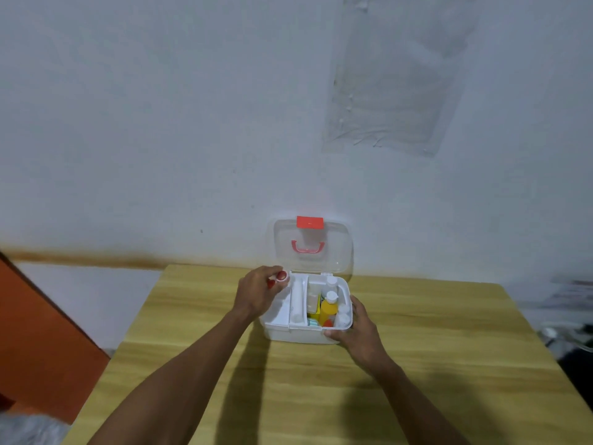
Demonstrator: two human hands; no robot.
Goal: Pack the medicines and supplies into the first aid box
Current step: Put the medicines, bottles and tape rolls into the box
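A white first aid box stands open on the wooden table, its clear lid with a red handle and red latch upright against the wall. Inside are a yellow bottle, white-capped bottles, a white roll and small coloured packs. My left hand hovers over the box's left side, fingers closed on a small red-and-white item. My right hand rests against the box's front right corner, gripping its wall.
The table's back edge meets a pale wall. An orange panel stands at the left, and dark clutter lies beyond the table's right edge. Bare wood stretches in front of the box.
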